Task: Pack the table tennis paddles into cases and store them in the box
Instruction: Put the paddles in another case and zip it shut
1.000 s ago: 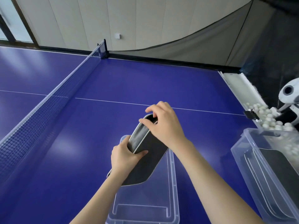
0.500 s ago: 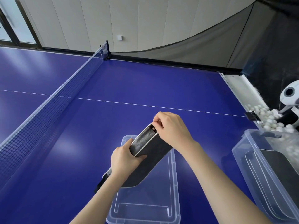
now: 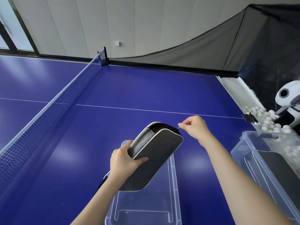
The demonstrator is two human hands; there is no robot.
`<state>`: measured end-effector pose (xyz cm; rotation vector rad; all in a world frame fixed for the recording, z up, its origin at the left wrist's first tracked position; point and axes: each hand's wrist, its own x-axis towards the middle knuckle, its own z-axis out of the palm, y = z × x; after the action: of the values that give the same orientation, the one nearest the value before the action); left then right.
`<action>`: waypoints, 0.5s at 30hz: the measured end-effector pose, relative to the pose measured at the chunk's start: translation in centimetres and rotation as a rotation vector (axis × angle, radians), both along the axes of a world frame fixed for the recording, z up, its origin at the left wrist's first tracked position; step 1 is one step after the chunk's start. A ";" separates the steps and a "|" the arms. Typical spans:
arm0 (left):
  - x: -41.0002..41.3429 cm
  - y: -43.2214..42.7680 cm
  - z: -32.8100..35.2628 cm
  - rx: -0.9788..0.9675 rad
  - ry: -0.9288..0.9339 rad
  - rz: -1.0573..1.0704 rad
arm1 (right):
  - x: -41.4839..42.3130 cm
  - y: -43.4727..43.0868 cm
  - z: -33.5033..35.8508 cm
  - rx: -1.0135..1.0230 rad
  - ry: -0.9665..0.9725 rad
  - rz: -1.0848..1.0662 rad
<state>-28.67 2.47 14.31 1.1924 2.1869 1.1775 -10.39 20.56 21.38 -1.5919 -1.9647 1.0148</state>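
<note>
A dark grey paddle case (image 3: 155,155) with white piping is held tilted above a clear plastic lid (image 3: 174,200) lying on the blue table. My left hand (image 3: 125,161) grips the case's left edge near its middle, thumb on the top face. My right hand (image 3: 194,128) pinches the small zipper pull at the case's far right corner. The far end of the case still gapes a little. A clear plastic box (image 3: 248,158) at the right edge holds another dark case. No bare paddle is visible.
The net (image 3: 48,109) crosses the table on the left. At the far right stand a white ball machine (image 3: 289,98) and a tray of several white balls (image 3: 263,117). A dark catch net (image 3: 211,51) hangs behind the table's far edge.
My right hand has moved from the case's far left end round to its far right corner, drawing the zipper pull along. The case has turned flatter, showing its broad face.
</note>
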 end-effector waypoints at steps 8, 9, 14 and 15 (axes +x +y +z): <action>-1.2 -0.2 1.6 0.155 -0.375 -0.002 | 2.8 0.5 -2.2 -0.624 0.481 -0.216; -1.3 -0.2 1.6 0.172 -0.432 0.009 | 2.8 0.4 -2.3 -0.675 0.514 -0.207; -1.6 -0.1 1.2 0.284 -0.728 0.064 | 1.7 -1.0 -3.1 -0.770 0.532 -0.179; -1.8 0.1 1.0 0.309 -0.816 0.090 | 1.3 -1.7 -3.5 -0.768 0.513 -0.177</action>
<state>-30.51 2.53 15.35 0.5408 1.4809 1.7009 -9.07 18.90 17.91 -1.5730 -1.1154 2.0067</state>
